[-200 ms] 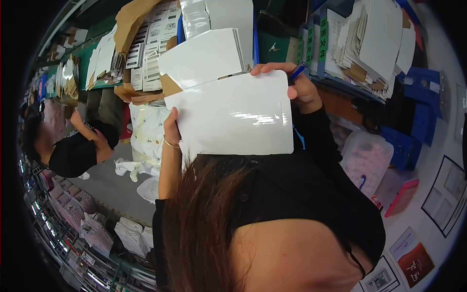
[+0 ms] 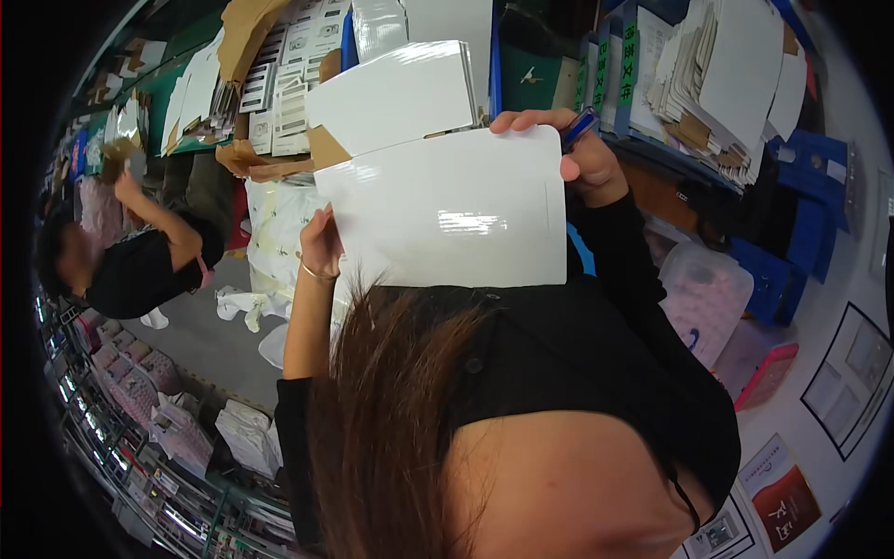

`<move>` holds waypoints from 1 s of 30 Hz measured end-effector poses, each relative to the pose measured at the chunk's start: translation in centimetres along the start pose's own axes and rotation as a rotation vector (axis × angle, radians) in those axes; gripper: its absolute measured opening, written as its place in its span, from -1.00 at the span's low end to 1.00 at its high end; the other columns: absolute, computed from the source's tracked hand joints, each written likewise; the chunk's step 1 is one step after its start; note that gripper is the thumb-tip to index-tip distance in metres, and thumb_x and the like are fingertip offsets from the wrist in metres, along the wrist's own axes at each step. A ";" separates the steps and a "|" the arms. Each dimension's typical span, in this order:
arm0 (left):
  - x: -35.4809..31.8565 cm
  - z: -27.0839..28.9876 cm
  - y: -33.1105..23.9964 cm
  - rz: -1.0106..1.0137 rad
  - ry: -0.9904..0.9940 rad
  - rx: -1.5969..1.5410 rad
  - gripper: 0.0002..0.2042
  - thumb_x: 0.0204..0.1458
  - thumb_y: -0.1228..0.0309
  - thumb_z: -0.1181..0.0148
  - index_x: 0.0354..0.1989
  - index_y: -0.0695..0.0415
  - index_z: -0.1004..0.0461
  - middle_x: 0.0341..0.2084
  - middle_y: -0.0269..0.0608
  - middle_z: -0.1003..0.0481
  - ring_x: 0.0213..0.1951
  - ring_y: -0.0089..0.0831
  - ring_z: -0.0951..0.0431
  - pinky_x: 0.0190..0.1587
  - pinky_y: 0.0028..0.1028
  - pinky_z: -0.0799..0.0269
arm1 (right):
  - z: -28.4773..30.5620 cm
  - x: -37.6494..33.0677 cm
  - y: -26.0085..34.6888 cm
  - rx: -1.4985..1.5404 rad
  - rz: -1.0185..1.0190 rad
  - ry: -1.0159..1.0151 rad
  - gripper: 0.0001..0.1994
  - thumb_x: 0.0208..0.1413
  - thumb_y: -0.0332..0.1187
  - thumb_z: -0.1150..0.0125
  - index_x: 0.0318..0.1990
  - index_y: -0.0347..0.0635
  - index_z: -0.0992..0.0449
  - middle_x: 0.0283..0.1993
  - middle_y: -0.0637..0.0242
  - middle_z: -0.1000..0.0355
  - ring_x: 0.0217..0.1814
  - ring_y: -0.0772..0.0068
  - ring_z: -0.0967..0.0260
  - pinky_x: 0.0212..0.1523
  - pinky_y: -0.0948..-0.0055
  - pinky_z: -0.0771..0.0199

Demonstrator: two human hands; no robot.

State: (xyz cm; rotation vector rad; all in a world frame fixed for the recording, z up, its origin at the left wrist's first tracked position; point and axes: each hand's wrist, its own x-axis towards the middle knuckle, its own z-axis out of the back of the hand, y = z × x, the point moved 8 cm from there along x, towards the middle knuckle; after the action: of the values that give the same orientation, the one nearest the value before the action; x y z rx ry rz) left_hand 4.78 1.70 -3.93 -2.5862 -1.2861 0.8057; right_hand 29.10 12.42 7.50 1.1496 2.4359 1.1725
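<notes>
A glossy white cardboard sheet [image 2: 447,210] with rounded right corners is held up in front of my chest. My right hand [image 2: 589,158] grips its upper right corner, fingers over the top edge and the thumb tip in front. A blue pen [image 2: 579,128] is tucked in that same hand. My left hand [image 2: 321,244] is closed at the sheet's left edge; some of its fingers are hidden. Just beyond lies a stack of white cardboard pieces [image 2: 396,98], with a brown cardboard flap [image 2: 328,147] at its near left corner.
An open carton [image 2: 250,47] of printed small boxes is at the back left. Folders [image 2: 610,79] and piled white cardboard [image 2: 717,74] stand back right, above a clear plastic bin [image 2: 705,293]. Another person [image 2: 140,270] works at the far left.
The sheet has shifted slightly right and up with my right hand. My left hand has moved slightly left, its thumb no longer lapping over the sheet's front. The other person's hand has risen.
</notes>
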 end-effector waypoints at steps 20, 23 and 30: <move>-1.1 -3.8 -0.4 0.061 -0.422 0.376 -0.54 -0.14 0.52 -0.13 -0.03 0.40 -0.18 -0.24 0.09 -0.40 -0.33 -0.34 -0.48 -0.33 -0.52 -0.44 | 2.1 -0.7 -0.5 -0.251 -0.104 -0.309 -0.63 -0.15 -0.19 -0.24 -0.17 -0.17 -0.49 -0.14 0.19 -0.42 -0.15 0.34 -0.35 -0.14 0.50 -0.33; -0.6 -2.7 -0.8 -0.085 -0.542 0.390 -0.59 -0.15 0.52 -0.16 -0.09 0.40 -0.24 -0.31 0.09 -0.42 -0.38 -0.36 -0.49 -0.37 -0.54 -0.44 | 6.2 -3.1 0.0 -0.591 -0.366 -0.915 -0.69 0.03 -0.15 -0.08 -0.25 -0.21 -0.52 -0.25 0.24 -0.47 -0.35 0.47 -0.38 -0.39 0.59 -0.35; 2.5 9.2 1.0 -0.216 -0.806 0.638 -0.62 -0.20 0.49 -0.24 -0.22 0.43 -0.31 -0.44 0.00 -0.47 -0.52 -0.38 -0.49 -0.47 -0.58 -0.45 | 12.8 -5.3 -0.8 -0.555 0.232 -1.064 -0.61 0.13 -0.16 0.11 -0.49 -0.29 -0.51 -0.58 0.32 -0.42 -0.73 0.57 -0.23 -0.68 0.72 -0.14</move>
State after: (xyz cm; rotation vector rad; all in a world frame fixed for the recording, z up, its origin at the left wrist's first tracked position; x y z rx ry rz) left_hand 1.90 2.03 -13.05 -1.6193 -1.1398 1.9310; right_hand 38.40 15.68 -2.34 1.3722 1.1320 0.8432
